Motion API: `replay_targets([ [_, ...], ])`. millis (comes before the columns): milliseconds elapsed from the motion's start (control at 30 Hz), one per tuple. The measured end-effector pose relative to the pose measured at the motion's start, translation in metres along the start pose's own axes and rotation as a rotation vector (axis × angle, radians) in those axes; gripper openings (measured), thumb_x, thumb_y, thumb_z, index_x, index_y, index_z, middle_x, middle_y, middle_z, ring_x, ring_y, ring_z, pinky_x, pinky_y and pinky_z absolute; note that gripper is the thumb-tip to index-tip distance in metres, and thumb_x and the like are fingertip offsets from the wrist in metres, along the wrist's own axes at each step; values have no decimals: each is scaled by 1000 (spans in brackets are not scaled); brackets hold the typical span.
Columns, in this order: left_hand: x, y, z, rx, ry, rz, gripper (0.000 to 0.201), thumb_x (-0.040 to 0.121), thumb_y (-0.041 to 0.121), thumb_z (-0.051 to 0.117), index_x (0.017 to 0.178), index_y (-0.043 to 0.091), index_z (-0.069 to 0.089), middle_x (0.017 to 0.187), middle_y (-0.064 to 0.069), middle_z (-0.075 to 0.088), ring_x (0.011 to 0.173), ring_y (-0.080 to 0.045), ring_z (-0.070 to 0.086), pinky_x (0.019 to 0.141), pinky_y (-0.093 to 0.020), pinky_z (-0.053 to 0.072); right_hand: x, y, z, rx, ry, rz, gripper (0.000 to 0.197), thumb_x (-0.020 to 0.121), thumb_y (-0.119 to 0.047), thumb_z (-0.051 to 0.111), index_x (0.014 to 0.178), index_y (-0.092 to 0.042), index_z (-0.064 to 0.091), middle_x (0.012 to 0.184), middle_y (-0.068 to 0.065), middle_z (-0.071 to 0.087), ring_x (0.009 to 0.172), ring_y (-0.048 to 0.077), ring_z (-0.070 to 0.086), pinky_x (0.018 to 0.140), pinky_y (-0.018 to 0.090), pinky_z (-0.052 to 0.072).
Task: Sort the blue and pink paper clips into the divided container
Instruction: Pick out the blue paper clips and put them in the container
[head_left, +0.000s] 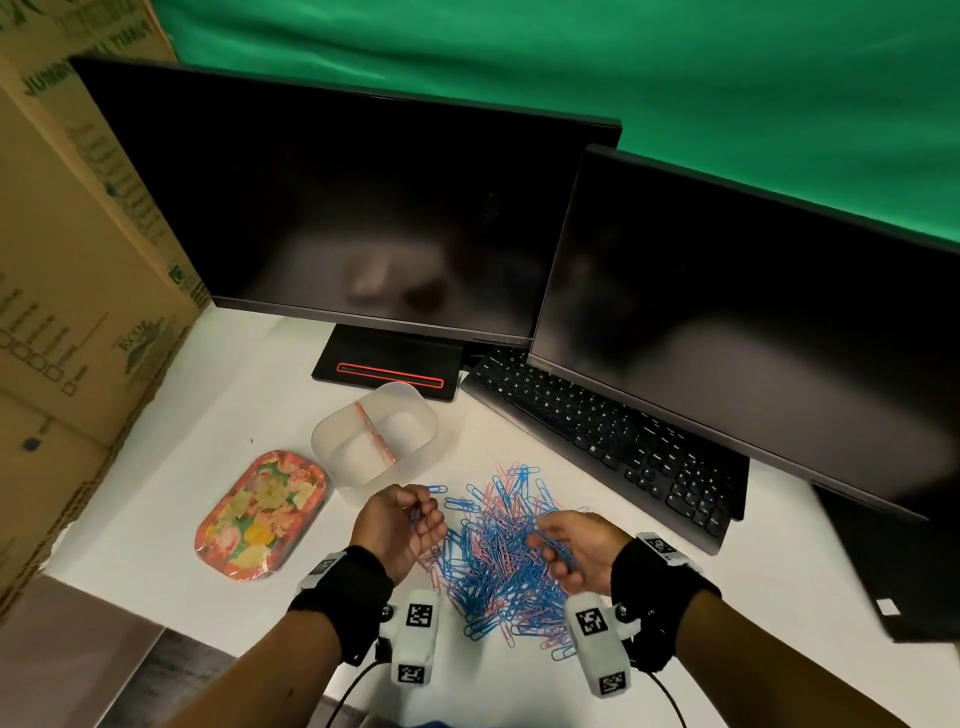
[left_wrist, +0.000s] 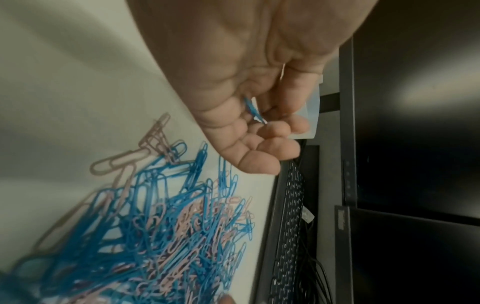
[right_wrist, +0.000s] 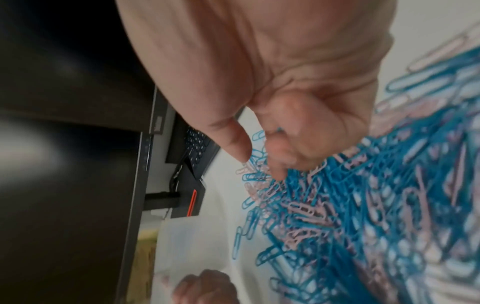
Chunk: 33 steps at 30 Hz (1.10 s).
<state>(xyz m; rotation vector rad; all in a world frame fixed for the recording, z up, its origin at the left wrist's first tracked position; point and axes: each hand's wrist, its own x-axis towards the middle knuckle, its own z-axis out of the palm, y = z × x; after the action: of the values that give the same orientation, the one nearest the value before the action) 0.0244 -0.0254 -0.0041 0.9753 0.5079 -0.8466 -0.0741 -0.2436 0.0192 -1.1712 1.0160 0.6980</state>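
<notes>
A mixed pile of blue and pink paper clips (head_left: 498, 561) lies on the white table in front of me. Behind it to the left stands the translucent divided container (head_left: 332, 441), with a pink strip across its middle; I see no clips inside. My left hand (head_left: 423, 512) hovers between the container and the pile, palm up, fingers curled round a few blue paper clips (left_wrist: 253, 109). My right hand (head_left: 545, 540) is over the pile's right side, holding blue paper clips (head_left: 561, 553) in its curled fingers. Its fingertips (right_wrist: 278, 174) touch the heap.
A floral tray (head_left: 262, 512) lies left of the container. Two dark monitors (head_left: 337, 208) and a black keyboard (head_left: 608, 441) stand behind and to the right. Cardboard boxes (head_left: 62, 312) wall off the left. The table edge runs close below my wrists.
</notes>
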Motion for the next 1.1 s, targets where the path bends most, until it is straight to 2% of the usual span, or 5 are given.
replay_targets([
  [233, 19, 0, 3, 706, 129, 175, 22, 77, 0, 37, 78, 12, 56, 63, -13, 49, 47, -17, 32, 50, -23, 24, 9, 0, -9, -117, 233, -139, 11, 83, -13, 53, 78, -10, 62, 55, 5, 50, 42, 18, 38, 49, 21, 26],
  [367, 32, 0, -1, 969, 123, 214, 32, 77, 5, 43, 81, 32, 59, 83, -14, 63, 58, -24, 46, 54, -27, 33, 11, -4, -15, -65, 241, -207, 12, 88, -9, 53, 85, -8, 65, 58, 7, 47, 45, 18, 36, 50, 21, 26],
  [600, 32, -2, 10, 1987, 194, 369, 51, 89, 13, 47, 138, 13, 34, 127, -11, 49, 108, -33, 59, 87, -41, 50, 32, -21, -24, -302, 410, -267, 6, 87, -14, 55, 83, -11, 58, 71, 3, 49, 58, 21, 44, 52, 23, 34],
  [767, 39, 0, 15, 2087, 234, 334, 35, 88, 7, 50, 122, 8, 42, 119, -11, 50, 102, -35, 62, 79, -42, 51, 38, -29, -17, -901, 605, -387, 17, 87, -23, 59, 104, -20, 61, 107, 6, 65, 88, 23, 58, 73, 21, 43],
  [1100, 40, -2, 1, 1823, 172, 445, 15, 89, 18, 47, 97, 15, 59, 101, -9, 64, 90, -28, 61, 76, -33, 52, 54, -43, -8, -1034, 617, -342, 28, 86, -10, 62, 113, -18, 65, 118, 7, 65, 103, 23, 65, 79, 27, 54],
])
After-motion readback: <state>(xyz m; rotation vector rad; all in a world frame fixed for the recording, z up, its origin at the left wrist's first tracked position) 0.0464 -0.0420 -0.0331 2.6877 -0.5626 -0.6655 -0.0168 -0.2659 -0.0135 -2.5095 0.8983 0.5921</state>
